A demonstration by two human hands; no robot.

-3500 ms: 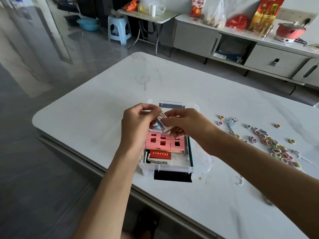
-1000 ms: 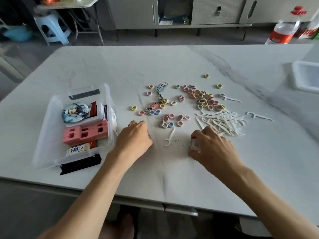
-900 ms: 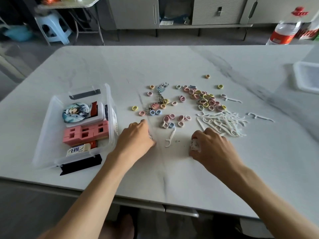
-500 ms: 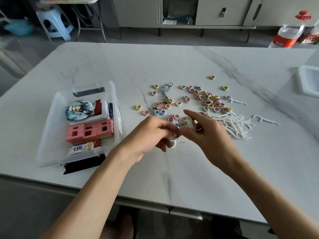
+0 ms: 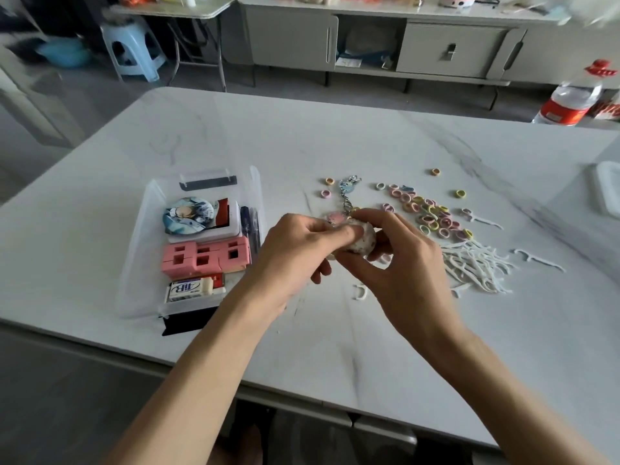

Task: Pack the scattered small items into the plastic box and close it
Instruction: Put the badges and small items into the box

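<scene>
The clear plastic box (image 5: pixel 141 229) sits open at the left of the white table, holding a round badge (image 5: pixel 188 216), pink blocks (image 5: pixel 204 258) and a small white pack (image 5: pixel 189 288). Just right of the box, my left hand (image 5: pixel 295 253) and my right hand (image 5: pixel 399 263) meet above the table and both pinch a small speckled round item (image 5: pixel 360 241). Behind them lie several coloured hair rings (image 5: pixel 426 213) and a keychain (image 5: pixel 347 193). A pile of white floss picks (image 5: pixel 476 266) lies to the right.
A black flat piece (image 5: pixel 188 320) pokes out under the box's near edge. One floss pick (image 5: pixel 359 292) lies alone near my right wrist. A white lid or tray (image 5: pixel 609 193) sits at the far right edge. A water bottle (image 5: pixel 570 102) stands beyond the table.
Both hands lifted off the table and came together; the right hand brought up the speckled round item and the left hand now pinches it too. The view shifted slightly.
</scene>
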